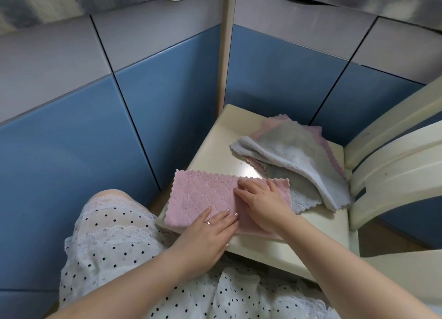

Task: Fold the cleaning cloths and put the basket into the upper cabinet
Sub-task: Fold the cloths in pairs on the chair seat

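Nearest the camera, the person's left hand (211,232) lies flat with straight fingers (221,217) pressing the near edge of a pink scalloped-edge microfibre cleaning cloth (203,196), while the right hand (262,202) rests on the cloth's right part, its fingers slightly bent and pushing down at what looks like a fold line; neither hand grasps anything, both only press. This one pink cloth lies on the front of a cream-coloured chair seat (215,137), which serves here as the work surface, and it appears to be doubled over into a rectangle, so the fold seems partly made rather than finished. Further back on the same seat, well apart from the hands, sits a loose heap of grey and pink-trimmed microfibre cloths (294,156), unfolded and overlapping; at least two grey layers show, with pink-edged ones beneath, perhaps three or four in all, though the exact number cannot be told because they cover one another. To the right rise the cream curved slats of the chair back (392,151). Beyond the seat stand blue and grey lower cabinet doors (167,98). No basket and no upper cabinet are in view. By this showing the task is early: one cloth is in hand, the heap is yet to be folded, and the basket step has not begun.
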Demonstrator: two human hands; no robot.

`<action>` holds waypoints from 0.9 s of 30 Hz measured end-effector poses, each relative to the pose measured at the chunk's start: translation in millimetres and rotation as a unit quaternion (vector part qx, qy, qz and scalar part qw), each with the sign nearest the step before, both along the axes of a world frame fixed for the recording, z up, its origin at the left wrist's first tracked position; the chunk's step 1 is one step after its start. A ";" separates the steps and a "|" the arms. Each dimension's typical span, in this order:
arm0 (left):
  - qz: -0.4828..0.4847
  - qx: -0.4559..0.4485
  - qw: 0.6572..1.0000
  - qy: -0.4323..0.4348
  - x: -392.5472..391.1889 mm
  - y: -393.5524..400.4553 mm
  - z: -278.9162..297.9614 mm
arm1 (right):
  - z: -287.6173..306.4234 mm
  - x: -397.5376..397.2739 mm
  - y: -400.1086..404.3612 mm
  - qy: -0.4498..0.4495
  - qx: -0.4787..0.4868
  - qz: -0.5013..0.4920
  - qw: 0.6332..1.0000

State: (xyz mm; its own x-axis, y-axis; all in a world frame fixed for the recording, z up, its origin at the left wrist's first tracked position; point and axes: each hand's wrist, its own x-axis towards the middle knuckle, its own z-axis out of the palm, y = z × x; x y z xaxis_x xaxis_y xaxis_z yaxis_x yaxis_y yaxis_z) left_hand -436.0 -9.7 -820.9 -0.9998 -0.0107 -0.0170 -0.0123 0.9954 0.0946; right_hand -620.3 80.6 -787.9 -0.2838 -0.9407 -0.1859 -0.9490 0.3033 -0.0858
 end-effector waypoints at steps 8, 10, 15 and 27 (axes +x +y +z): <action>0.016 -0.021 0.999 0.032 31.9 -47.6 3.3 | -3.2 2.3 31.7 0.086 -0.061 0.055 0.993; 0.025 -0.018 0.999 0.023 36.1 -56.6 3.6 | -6.2 11.0 42.0 0.070 -0.086 0.069 0.991; 0.026 -0.035 0.999 0.032 38.6 -66.9 0.8 | -14.7 26.5 58.6 0.027 -0.111 0.106 0.988; -0.063 -0.033 0.995 0.064 29.6 -51.8 -19.1 | -49.7 19.8 97.5 0.074 -0.099 0.186 0.975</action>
State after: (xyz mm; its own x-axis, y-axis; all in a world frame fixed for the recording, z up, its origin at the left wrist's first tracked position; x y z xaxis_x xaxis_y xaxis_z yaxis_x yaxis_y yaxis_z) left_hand -406.4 -61.5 -840.0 -0.9872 0.1174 0.1079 0.1203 0.9925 0.0216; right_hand -600.5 178.1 -837.6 0.0741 -0.9969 0.0267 -0.9966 -0.0731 0.0394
